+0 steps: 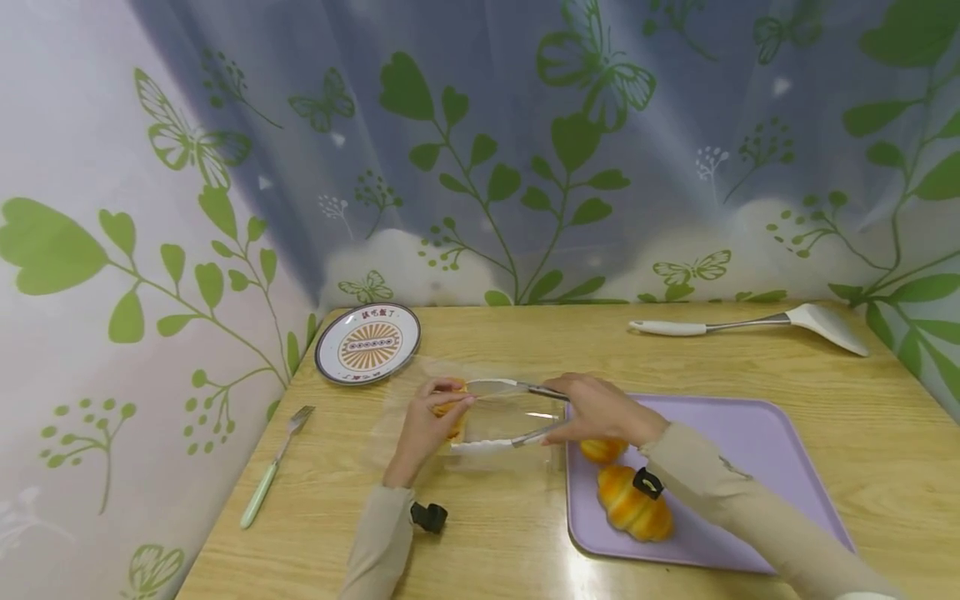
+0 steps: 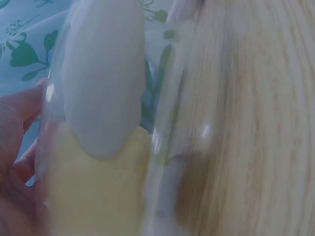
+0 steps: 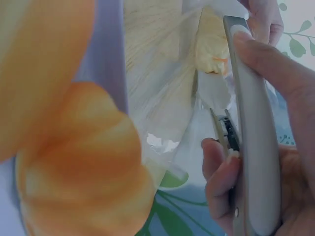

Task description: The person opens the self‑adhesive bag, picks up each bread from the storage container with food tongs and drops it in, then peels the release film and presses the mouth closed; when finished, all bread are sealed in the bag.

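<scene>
My right hand [image 1: 603, 408] grips a pair of tongs [image 3: 258, 147] with grey handles and white tips. The tips reach into a clear plastic bag [image 1: 517, 463] above the table, on either side of a yellow-orange piece of bread [image 1: 455, 421]. My left hand [image 1: 427, 429] holds the bag's far end around the bread from outside. In the left wrist view, a white tong tip lies against the pale yellow bread [image 2: 98, 191], seen through the plastic. Part of the bread is hidden by my left fingers.
Under my right forearm lies a purple tray [image 1: 735, 433] with a croissant [image 1: 630, 504] and another bread roll [image 1: 602, 451]. A patterned plate [image 1: 369, 343] stands at the back left, a green-handled fork [image 1: 273, 471] at left, a white spatula [image 1: 750, 323] at back right.
</scene>
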The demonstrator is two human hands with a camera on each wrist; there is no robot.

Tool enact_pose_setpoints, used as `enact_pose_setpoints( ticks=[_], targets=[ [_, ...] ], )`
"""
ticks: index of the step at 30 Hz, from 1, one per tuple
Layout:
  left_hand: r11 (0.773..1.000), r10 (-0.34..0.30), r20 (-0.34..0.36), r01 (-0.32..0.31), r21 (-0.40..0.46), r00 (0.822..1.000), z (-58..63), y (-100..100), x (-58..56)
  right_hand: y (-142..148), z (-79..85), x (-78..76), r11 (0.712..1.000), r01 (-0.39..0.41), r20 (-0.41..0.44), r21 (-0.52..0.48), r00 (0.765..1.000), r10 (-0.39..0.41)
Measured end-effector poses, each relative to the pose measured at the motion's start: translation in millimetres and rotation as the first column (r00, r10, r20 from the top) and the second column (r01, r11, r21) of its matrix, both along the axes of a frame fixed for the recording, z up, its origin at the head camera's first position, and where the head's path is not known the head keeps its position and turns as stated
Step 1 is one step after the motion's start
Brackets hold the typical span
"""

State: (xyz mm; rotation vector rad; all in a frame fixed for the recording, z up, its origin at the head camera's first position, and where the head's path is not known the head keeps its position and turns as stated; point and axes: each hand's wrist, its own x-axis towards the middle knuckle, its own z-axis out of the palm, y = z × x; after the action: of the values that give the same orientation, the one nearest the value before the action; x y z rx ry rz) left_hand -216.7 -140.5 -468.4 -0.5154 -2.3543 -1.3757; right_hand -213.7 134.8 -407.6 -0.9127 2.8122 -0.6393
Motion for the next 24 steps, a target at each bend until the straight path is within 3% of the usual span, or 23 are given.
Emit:
enact_pose_setpoints(
  ticks=[8, 15, 21, 24],
  targets=[
    [1.0, -0.003, -0.001, 0.003, -0.003, 1.0, -1.9, 1, -2.0, -15, -1.9, -3.6, 0.999, 0.022, -0.001, 0.026, 1.0, -0.022],
    [1.0, -0.019, -0.044, 0.019, 0.003, 0.999, -3.5, 3, -2.7, -22, -5.8, -4.6, 1.0, 0.015, -0.045, 0.018, 0.999, -0.014],
    [1.0, -0.004, 0.012, 0.004, 0.013, 1.0, 0.5, 5, 0.6, -24, -12.0, -5.9, 0.998, 0.0, -0.015, -0.059, 1.0, -0.001],
    [1.0, 0.001, 0.022, -0.002, 0.012, 1.0, 3.7, 5, 1.6, -28, -14.7, -7.4, 0.997, -0.011, -0.039, -0.071, 0.999, 0.008]
  ],
)
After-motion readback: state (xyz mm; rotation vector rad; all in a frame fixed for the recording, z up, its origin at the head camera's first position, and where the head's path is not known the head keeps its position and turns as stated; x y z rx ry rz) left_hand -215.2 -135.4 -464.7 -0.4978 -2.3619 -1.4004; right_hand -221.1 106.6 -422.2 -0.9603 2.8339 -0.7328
